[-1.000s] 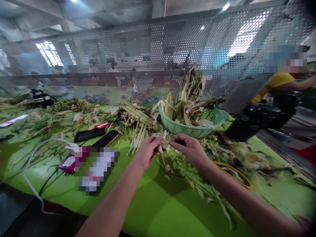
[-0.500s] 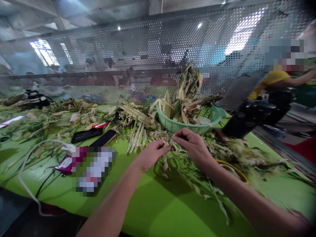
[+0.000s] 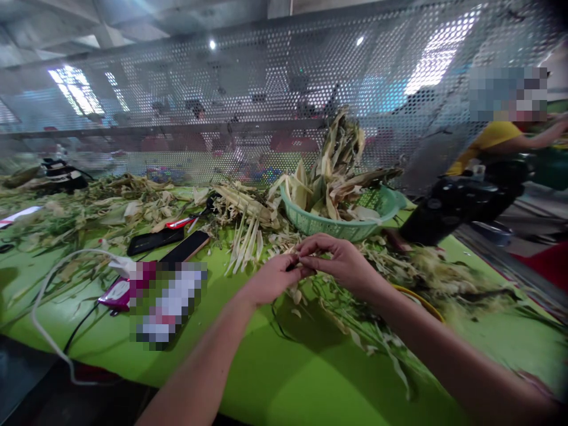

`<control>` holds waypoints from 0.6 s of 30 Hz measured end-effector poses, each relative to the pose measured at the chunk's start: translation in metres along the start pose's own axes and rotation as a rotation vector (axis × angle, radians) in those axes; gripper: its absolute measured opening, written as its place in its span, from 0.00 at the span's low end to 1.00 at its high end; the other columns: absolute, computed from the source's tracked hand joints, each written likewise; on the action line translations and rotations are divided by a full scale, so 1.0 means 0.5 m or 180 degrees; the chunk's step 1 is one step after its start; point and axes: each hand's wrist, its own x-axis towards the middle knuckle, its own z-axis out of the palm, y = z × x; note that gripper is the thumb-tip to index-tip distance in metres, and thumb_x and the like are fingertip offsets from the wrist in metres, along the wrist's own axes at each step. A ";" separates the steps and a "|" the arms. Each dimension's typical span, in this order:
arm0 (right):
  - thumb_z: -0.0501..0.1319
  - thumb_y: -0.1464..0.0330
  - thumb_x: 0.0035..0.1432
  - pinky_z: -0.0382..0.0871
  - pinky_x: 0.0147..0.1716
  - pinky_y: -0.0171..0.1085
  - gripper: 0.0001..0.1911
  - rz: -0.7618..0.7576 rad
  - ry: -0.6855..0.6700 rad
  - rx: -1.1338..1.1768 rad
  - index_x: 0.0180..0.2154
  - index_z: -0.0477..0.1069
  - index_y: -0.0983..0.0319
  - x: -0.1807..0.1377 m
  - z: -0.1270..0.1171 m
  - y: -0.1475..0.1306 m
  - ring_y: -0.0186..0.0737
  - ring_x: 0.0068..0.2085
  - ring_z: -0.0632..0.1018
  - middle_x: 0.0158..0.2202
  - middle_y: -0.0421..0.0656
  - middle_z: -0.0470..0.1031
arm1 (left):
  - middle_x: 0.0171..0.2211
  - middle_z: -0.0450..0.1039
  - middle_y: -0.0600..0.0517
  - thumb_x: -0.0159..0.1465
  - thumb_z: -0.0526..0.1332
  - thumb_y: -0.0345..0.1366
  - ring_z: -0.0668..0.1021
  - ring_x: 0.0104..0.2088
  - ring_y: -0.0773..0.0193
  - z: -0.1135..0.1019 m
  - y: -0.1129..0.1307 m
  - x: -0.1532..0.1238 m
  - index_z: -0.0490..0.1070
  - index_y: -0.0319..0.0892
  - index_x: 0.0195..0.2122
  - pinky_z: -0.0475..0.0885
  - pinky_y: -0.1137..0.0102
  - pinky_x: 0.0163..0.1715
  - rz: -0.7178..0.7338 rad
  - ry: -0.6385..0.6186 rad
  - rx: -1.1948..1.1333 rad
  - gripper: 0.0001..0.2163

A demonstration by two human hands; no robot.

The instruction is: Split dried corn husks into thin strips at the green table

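My left hand (image 3: 276,277) and my right hand (image 3: 333,260) meet fingertip to fingertip above the green table (image 3: 284,378). Both are closed in a pinch at the same spot. Between them is a small piece of dried corn husk, mostly covered by the fingers. Pale husk bits (image 3: 294,294) show just beneath. A thin dark wire or cord (image 3: 278,324) hangs below my left hand. Just beyond my fingers stands a light green plastic basket (image 3: 319,226) holding dried corn husks (image 3: 341,154). Narrow pale husk strips (image 3: 246,242) lie left of it.
Loose husks (image 3: 133,198) cover the back left. Two phones (image 3: 155,241) (image 3: 189,245), a red-handled tool (image 3: 180,223) and a magenta power strip (image 3: 116,294) with white cable lie left. A yellow ring (image 3: 421,302) and fluffy fibres (image 3: 444,275) lie right. Beyond sits a person in yellow (image 3: 492,139).
My right hand has shifted slightly left, and the fingertips have come closer together. The pale husk piece visible between them before is now mostly hidden. The thin dark wire shows more plainly below.
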 end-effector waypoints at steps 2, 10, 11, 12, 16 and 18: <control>0.65 0.62 0.51 0.68 0.38 0.39 0.09 0.0083 0.0005 0.0060 0.30 0.74 0.61 0.000 0.004 0.005 0.40 0.36 0.75 0.33 0.43 0.75 | 0.37 0.75 0.48 0.60 0.61 0.45 0.74 0.40 0.58 0.000 -0.002 0.000 0.77 0.41 0.41 0.67 0.66 0.45 0.0061 -0.0055 0.0055 0.15; 0.63 0.61 0.52 0.64 0.34 0.36 0.10 0.0200 0.0561 0.0348 0.31 0.69 0.61 0.001 0.018 0.032 0.37 0.33 0.70 0.29 0.39 0.70 | 0.30 0.75 0.49 0.59 0.63 0.46 0.73 0.31 0.61 0.009 -0.001 -0.009 0.77 0.41 0.32 0.68 0.68 0.35 -0.0060 -0.0203 0.0461 0.13; 0.63 0.61 0.51 0.64 0.34 0.36 0.10 0.0213 0.0615 0.0384 0.30 0.69 0.61 0.001 0.018 0.032 0.37 0.33 0.70 0.29 0.39 0.70 | 0.30 0.76 0.49 0.58 0.63 0.47 0.74 0.31 0.62 0.010 0.000 -0.009 0.77 0.41 0.32 0.68 0.68 0.36 -0.0125 -0.0238 0.0402 0.13; 0.64 0.61 0.51 0.64 0.35 0.36 0.10 0.0231 0.0650 0.0427 0.30 0.69 0.61 0.002 0.018 0.032 0.37 0.33 0.70 0.29 0.39 0.70 | 0.30 0.76 0.49 0.58 0.64 0.47 0.74 0.32 0.61 0.011 0.001 -0.009 0.77 0.41 0.32 0.68 0.68 0.37 -0.0174 -0.0261 0.0320 0.13; 0.64 0.59 0.53 0.65 0.37 0.37 0.13 0.0354 0.0616 0.0641 0.35 0.72 0.61 0.001 0.007 0.017 0.38 0.35 0.72 0.32 0.40 0.73 | 0.35 0.77 0.46 0.59 0.63 0.48 0.76 0.38 0.59 0.009 0.005 -0.009 0.78 0.40 0.36 0.68 0.66 0.43 -0.0202 -0.0214 -0.0173 0.15; 0.65 0.57 0.53 0.66 0.37 0.36 0.15 0.0430 0.0507 0.0758 0.39 0.73 0.60 0.001 -0.001 0.008 0.37 0.35 0.73 0.35 0.41 0.75 | 0.38 0.77 0.45 0.59 0.63 0.48 0.76 0.40 0.58 0.006 0.007 -0.007 0.78 0.41 0.39 0.67 0.66 0.44 -0.0175 -0.0111 -0.0376 0.16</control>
